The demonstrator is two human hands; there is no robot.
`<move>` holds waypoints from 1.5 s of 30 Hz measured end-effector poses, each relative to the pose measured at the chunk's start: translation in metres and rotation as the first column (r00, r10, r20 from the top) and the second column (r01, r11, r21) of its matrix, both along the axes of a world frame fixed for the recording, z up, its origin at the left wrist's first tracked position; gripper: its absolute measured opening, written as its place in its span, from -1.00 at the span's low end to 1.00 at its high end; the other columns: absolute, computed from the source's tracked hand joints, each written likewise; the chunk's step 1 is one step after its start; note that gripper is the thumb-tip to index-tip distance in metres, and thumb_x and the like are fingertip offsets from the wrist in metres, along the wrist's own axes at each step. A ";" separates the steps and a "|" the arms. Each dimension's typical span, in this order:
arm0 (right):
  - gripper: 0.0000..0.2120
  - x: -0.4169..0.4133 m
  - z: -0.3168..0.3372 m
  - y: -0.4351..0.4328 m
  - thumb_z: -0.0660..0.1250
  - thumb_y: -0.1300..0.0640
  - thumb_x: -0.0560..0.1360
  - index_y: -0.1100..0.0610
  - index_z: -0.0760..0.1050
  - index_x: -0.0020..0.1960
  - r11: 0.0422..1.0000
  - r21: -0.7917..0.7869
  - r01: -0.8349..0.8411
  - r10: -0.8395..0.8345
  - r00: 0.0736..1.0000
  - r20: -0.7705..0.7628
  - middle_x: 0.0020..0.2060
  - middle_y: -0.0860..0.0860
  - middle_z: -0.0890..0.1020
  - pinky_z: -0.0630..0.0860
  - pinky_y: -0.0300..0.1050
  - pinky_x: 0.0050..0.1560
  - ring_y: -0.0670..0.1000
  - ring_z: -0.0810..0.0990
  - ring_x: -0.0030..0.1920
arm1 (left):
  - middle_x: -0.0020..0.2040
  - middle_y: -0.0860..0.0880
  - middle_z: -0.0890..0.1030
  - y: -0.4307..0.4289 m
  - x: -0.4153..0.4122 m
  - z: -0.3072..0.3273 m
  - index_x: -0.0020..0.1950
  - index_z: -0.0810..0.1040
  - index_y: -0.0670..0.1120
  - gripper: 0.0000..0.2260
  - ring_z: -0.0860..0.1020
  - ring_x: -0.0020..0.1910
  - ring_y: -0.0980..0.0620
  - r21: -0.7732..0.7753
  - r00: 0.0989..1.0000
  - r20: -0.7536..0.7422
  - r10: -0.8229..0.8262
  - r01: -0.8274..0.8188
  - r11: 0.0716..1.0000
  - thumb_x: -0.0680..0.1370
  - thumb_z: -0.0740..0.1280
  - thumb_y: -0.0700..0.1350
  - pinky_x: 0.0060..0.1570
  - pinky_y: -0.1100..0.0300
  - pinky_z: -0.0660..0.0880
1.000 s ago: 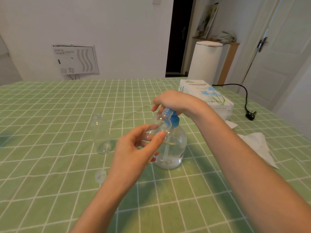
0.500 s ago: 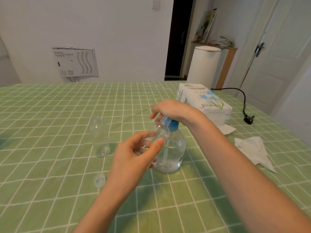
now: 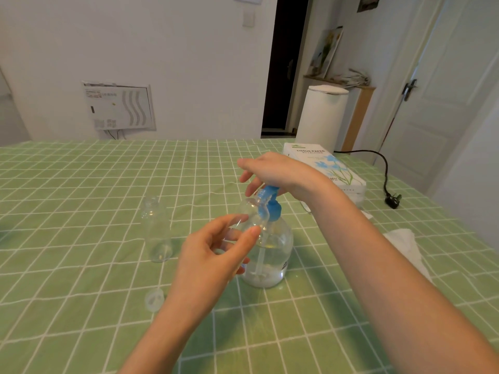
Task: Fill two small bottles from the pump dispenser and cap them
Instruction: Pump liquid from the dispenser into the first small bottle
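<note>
A clear pump dispenser (image 3: 270,255) with a blue pump head (image 3: 268,202) stands mid-table, partly filled with clear liquid. My right hand (image 3: 272,171) rests on top of the pump head, fingers extended. My left hand (image 3: 213,255) grips a small clear bottle (image 3: 249,214), tilted, with its mouth at the blue nozzle. A second small clear bottle (image 3: 156,230) stands upright and uncapped to the left. A clear cap (image 3: 154,299) lies on the cloth in front of that bottle.
A green checked tablecloth (image 3: 81,190) covers the table. A tissue paper box (image 3: 326,168) sits behind the dispenser at right, crumpled white tissue (image 3: 405,244) lies at the right, and a black power cord with plug (image 3: 393,201) is at the far right edge.
The pump head has risen and my right hand's fingers have lifted and straightened over it. The view has tilted slightly. My left hand keeps the small bottle at the nozzle.
</note>
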State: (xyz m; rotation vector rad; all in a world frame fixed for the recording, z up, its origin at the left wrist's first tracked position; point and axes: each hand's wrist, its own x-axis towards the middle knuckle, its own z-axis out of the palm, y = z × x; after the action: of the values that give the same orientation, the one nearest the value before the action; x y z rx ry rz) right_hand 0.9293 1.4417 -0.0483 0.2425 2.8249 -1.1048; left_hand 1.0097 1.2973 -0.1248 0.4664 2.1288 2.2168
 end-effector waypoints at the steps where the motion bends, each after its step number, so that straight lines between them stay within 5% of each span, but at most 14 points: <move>1: -0.60 0.000 0.000 0.001 0.10 -0.10 0.58 0.14 0.57 0.10 1.000 -0.006 0.007 -0.007 1.000 0.001 -0.04 0.07 0.67 0.45 0.00 0.09 0.01 0.55 -0.10 | -0.21 -0.08 0.66 0.000 0.000 0.000 -0.04 0.63 0.09 -0.65 0.58 -0.42 0.14 0.001 1.000 0.001 0.002 -0.002 1.000 0.22 0.39 0.14 -0.48 0.41 0.43; 12: -0.48 -0.002 -0.002 0.001 -0.02 -0.21 0.60 0.13 0.57 0.07 0.999 0.015 0.036 -0.037 0.999 0.016 -0.05 0.12 0.69 0.46 0.07 0.16 0.09 0.59 0.04 | -0.22 -0.08 0.66 0.000 0.000 0.001 -0.06 0.63 0.09 -0.67 0.56 -0.45 0.16 0.008 1.000 0.004 -0.001 0.001 1.000 0.21 0.39 0.14 -0.53 0.42 0.39; 17: -0.45 -0.001 -0.006 -0.001 -0.02 -0.21 0.59 0.15 0.58 0.08 0.998 0.044 0.043 -0.043 0.999 0.001 -0.03 0.09 0.65 0.42 -0.07 -0.10 0.09 0.58 0.00 | -0.21 -0.07 0.66 0.000 0.000 0.000 -0.05 0.62 0.10 -0.65 0.57 -0.44 0.16 0.000 1.000 -0.001 0.001 -0.001 1.000 0.21 0.38 0.16 -0.52 0.43 0.40; 27: -0.62 -0.004 -0.011 -0.003 0.07 -0.02 0.60 0.16 0.57 0.11 0.998 0.069 0.002 -0.008 0.996 0.086 0.05 0.09 0.59 0.42 -0.01 -0.01 0.12 0.54 0.07 | -0.20 -0.06 0.66 -0.001 0.001 -0.002 -0.04 0.62 0.10 -0.62 0.59 -0.41 0.14 -0.004 1.000 -0.004 -0.010 0.009 1.000 0.20 0.38 0.17 -0.46 0.39 0.46; 34: -0.70 -0.006 -0.024 -0.002 0.11 0.02 0.60 0.10 0.56 -0.10 0.999 0.042 -0.001 -0.003 0.995 0.097 0.07 0.10 0.58 0.41 -0.08 -0.10 0.09 0.50 -0.05 | -0.31 0.00 0.65 -0.002 0.000 -0.009 -0.06 0.63 0.07 -0.64 0.56 -0.45 0.16 -0.004 1.000 0.019 -0.008 0.008 1.000 0.19 0.40 0.15 -0.44 0.35 0.48; 41: -0.67 -0.004 -0.018 -0.002 0.12 -0.07 0.59 0.11 0.56 -0.02 0.998 0.067 -0.008 0.002 0.995 0.096 0.05 0.08 0.59 0.38 -0.08 -0.11 0.09 0.53 0.02 | -0.28 -0.02 0.66 -0.002 -0.001 -0.009 -0.04 0.62 0.09 -0.64 0.57 -0.42 0.14 -0.013 1.000 0.016 -0.010 0.010 1.000 0.21 0.39 0.15 -0.43 0.35 0.49; 45: -0.61 -0.003 -0.008 -0.002 0.14 -0.12 0.57 0.16 0.56 0.08 0.995 0.096 -0.006 0.003 1.000 0.031 -0.10 0.05 0.62 0.33 -0.16 -0.30 0.05 0.54 -0.08 | -0.26 -0.01 0.67 -0.001 -0.001 -0.005 -0.01 0.62 0.08 -0.64 0.58 -0.42 0.14 -0.009 1.000 -0.003 -0.013 0.012 1.000 0.23 0.39 0.14 -0.47 0.40 0.44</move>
State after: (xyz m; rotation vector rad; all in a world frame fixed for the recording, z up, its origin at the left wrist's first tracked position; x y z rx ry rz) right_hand 0.9259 1.4401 -0.0561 0.2580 2.8537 -0.9566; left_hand 1.0092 1.2967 -0.1298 0.4811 2.1306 2.1999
